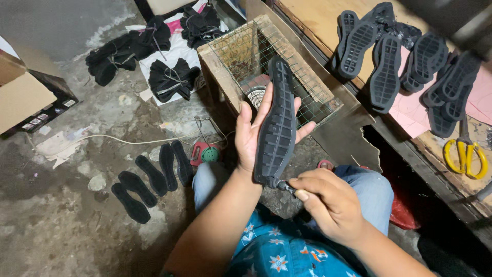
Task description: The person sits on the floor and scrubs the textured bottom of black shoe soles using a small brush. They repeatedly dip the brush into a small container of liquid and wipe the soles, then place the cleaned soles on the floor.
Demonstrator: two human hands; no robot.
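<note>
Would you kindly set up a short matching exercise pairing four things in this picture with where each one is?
Things:
1. tall black sole
2. yellow scissors
3. row of flat insoles
4. wire-mesh crate

Places:
A. on the concrete floor, left of the person's knee
B. upright against the left hand, with the right hand at its lower end
C. on the wooden bench at the right, below the pile of soles
D. on the floor straight ahead, behind the held sole

Pairs: 1-B, 2-C, 3-A, 4-D

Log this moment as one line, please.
left hand: holds black shoe sole upright | right hand: pinches small tool at heel
</note>
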